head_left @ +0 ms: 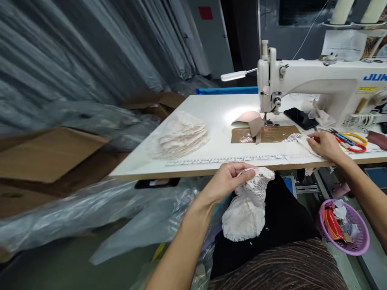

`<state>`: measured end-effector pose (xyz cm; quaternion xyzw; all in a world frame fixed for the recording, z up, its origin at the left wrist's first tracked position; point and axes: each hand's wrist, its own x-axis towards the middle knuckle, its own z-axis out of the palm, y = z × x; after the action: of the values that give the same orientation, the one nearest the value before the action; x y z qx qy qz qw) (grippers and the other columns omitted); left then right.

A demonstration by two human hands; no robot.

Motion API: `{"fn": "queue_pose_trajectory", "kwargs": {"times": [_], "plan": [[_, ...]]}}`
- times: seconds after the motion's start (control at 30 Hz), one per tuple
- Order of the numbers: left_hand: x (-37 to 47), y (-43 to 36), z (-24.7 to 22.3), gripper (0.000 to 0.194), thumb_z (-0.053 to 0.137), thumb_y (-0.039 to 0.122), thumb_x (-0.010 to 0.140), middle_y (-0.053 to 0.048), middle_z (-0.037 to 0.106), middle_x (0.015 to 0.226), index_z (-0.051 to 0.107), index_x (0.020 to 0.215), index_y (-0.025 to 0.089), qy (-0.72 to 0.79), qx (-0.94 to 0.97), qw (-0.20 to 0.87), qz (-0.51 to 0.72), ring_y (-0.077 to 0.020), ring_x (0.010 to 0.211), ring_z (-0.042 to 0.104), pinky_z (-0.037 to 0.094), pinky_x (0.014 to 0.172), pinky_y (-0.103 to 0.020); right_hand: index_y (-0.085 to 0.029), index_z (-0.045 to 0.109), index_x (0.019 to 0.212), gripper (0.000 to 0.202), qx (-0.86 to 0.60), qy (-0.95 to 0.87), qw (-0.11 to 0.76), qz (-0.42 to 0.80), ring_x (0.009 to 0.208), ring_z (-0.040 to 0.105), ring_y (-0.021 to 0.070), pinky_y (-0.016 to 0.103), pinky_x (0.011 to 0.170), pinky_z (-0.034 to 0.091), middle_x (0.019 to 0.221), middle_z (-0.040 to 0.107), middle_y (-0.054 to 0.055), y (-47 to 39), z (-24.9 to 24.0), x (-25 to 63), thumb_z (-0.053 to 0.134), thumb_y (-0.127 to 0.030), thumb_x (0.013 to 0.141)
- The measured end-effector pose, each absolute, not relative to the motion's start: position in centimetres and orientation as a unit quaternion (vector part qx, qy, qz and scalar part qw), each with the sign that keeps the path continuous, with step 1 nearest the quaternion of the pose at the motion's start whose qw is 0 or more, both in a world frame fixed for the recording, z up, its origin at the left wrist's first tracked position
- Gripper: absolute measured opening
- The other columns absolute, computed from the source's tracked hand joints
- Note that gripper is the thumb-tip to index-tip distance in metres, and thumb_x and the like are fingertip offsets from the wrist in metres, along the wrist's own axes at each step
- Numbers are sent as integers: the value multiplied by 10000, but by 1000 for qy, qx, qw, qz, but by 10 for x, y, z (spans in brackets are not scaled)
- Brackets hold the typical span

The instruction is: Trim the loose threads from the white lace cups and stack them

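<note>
My left hand (pixel 225 181) is closed, thumb on top, on a white lace piece (pixel 244 217) that hangs over my lap in front of the table edge. At the right of the table my right hand (pixel 328 146) has its fingers bent in a pinch on another white lace piece (pixel 304 143), which lies flat near the front edge. Scissors with red handles (pixel 356 149) and blue-handled snips (pixel 343 137) lie just beside that hand. A stack of white lace pieces (pixel 184 137) rests on the table's left part.
A white sewing machine (pixel 314 76) stands on the white table (pixel 145 155). A pink and tan flap (pixel 250 121) lies by its needle, a black phone (pixel 299 118) behind. A purple basket (pixel 364 241) with scraps is at lower right, cardboard boxes (pixel 51 153) at left.
</note>
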<state>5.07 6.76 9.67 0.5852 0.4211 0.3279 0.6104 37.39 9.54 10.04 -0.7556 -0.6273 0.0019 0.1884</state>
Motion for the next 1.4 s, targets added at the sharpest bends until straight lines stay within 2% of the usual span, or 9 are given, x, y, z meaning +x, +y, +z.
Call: {"fn": "queue_pose_trajectory", "kwargs": {"times": [0.13,0.27,0.5,0.6,0.77,0.9,1.03,1.2,1.4], "plan": [[44,57,90,414,849,438,635,-57,736,762,768,904,133,412,595,610,322,-133,645,605,459,597,-234,-156,695,761,130,-711,-593,371,75,699,621,203,314,648,476,767,706,84,90,99,371,640,-271,785],[38,52,84,351,813,444,684,-42,712,731,735,831,135,407,618,596,313,-115,615,573,435,542,-217,-183,644,754,281,-581,-556,531,268,552,551,115,236,513,448,660,641,14,66,114,352,773,-430,720],[33,50,67,523,814,380,717,21,669,680,574,1127,163,409,574,614,355,-85,532,542,403,504,-191,-164,716,908,295,-399,-617,312,602,474,509,81,205,410,366,628,640,-4,9,147,282,793,-386,730],[33,48,62,457,812,373,720,44,630,644,600,1077,180,383,575,613,383,-76,509,510,370,479,-181,-150,682,846,237,-351,-605,267,662,518,491,62,197,464,377,658,619,-18,1,137,251,785,-328,729],[34,38,55,281,862,332,586,-10,667,675,683,686,140,361,567,649,355,-123,598,569,456,568,-232,-152,607,775,321,-367,-569,345,650,541,440,57,201,487,349,630,547,-44,3,98,220,803,-394,692],[27,32,48,283,771,403,655,-25,668,655,738,747,137,367,530,686,338,-129,555,551,425,535,-240,-164,582,756,364,-416,-547,380,619,531,413,59,212,490,339,609,516,-54,2,77,213,804,-441,675],[19,28,46,476,655,592,740,-69,692,702,762,789,130,347,554,670,351,-167,617,589,454,566,-267,-170,564,748,404,-442,-536,387,606,532,403,61,216,490,338,617,511,-53,-2,68,210,800,-487,665],[22,21,51,327,779,460,718,-48,694,699,733,744,138,397,630,584,322,-134,613,574,464,570,-242,-170,586,812,339,-444,-582,361,578,549,440,81,227,499,364,648,545,-29,-11,63,215,711,-483,779],[23,17,56,287,716,428,804,-48,703,715,741,755,147,357,698,558,270,-125,622,569,461,567,-231,-180,681,778,175,-419,-716,378,411,971,623,186,357,850,491,1069,674,96,-15,57,230,672,-335,858]]}}
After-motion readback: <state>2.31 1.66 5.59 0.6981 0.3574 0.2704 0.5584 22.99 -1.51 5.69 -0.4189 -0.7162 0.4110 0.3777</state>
